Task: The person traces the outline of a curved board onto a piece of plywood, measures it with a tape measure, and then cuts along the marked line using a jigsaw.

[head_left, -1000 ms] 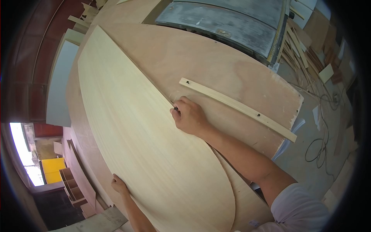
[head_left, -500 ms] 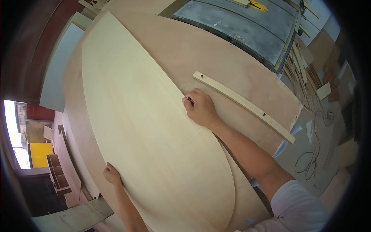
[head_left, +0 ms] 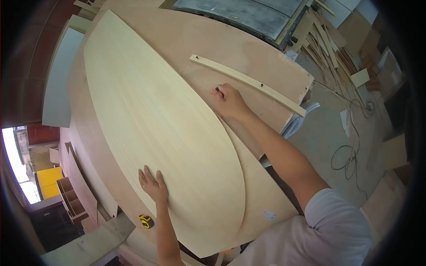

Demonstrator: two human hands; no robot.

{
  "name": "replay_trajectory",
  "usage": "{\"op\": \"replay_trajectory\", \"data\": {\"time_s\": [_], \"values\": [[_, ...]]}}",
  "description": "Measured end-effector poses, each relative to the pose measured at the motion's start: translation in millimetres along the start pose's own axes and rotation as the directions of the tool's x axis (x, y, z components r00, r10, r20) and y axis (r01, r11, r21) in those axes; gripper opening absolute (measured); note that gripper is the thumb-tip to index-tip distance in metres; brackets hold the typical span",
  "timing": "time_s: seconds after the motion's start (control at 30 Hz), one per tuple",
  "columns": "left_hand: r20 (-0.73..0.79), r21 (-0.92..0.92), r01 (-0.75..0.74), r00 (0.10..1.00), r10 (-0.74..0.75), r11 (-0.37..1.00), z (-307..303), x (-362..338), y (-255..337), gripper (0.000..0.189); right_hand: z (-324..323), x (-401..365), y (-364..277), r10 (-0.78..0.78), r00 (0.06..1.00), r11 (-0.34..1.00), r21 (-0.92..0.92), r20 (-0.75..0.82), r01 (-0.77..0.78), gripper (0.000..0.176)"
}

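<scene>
A large pale wood sheet (head_left: 155, 119), thin and bowed up along its length, lies across the worktable. My left hand (head_left: 154, 185) rests flat near its left edge, fingers spread. Beyond the sheet's right edge, my right hand (head_left: 229, 101) is closed around a small dark tool (head_left: 217, 90) that looks like a utility knife; most of it is hidden in the fist. To the right of that hand lies a narrow wood strip (head_left: 248, 81) with dark knobs on it. A yellow-and-black tape measure (head_left: 146, 221) sits left of my left forearm.
A table saw top (head_left: 239, 15) stands at the far side. Wood offcuts (head_left: 326, 42) lean in a pile at the right, with a cable (head_left: 348, 159) looped on the floor. The brown board (head_left: 275, 62) under the sheet has a corner at the right.
My left hand has gone from gripping the sheet's left edge to lying flat on top. My right hand has come off the sheet's right edge. The tape measure has come into view.
</scene>
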State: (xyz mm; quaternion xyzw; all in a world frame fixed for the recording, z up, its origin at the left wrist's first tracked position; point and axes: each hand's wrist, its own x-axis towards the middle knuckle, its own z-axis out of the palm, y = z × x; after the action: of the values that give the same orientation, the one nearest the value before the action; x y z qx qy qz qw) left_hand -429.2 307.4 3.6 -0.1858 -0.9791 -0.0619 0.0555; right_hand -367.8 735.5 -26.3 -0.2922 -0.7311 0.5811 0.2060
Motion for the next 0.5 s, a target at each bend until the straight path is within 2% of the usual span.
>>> {"op": "replay_trajectory", "data": {"time_s": [0.03,0.13,0.23,0.33,0.43,0.5], "values": [[0.010,-0.011,-0.067,0.998,0.067,0.998,-3.4,-18.4,11.7,0.064,-9.9,-15.4,4.8,-0.033,0.999,0.999,0.028,-0.009,0.033,0.025],[0.095,-0.054,-0.166,0.981,0.170,0.985,-17.6,-70.5,44.5,0.074,-41.4,-57.0,11.8,-0.071,0.995,0.992,-0.102,0.074,0.078,0.023],[0.168,-0.079,-0.245,0.952,0.255,0.966,-26.2,-116.4,64.9,0.085,-63.0,-100.3,-2.4,0.131,0.957,0.985,0.076,0.257,-0.155,0.030],[0.213,-0.100,-0.293,0.927,0.309,0.951,-32.7,-148.5,73.5,0.090,-59.6,-126.5,4.3,-0.013,0.982,0.981,0.192,0.190,-0.024,0.029],[0.228,-0.109,-0.304,0.919,0.322,0.946,-37.3,-160.0,77.7,0.091,-50.9,-115.9,0.7,-0.006,0.958,0.999,-0.041,0.287,0.018,0.025],[0.230,-0.107,-0.311,0.916,0.328,0.944,-38.3,-161.0,76.3,0.091,-40.6,-89.0,-5.1,0.003,0.966,0.999,-0.043,0.258,0.008,0.023]]}}
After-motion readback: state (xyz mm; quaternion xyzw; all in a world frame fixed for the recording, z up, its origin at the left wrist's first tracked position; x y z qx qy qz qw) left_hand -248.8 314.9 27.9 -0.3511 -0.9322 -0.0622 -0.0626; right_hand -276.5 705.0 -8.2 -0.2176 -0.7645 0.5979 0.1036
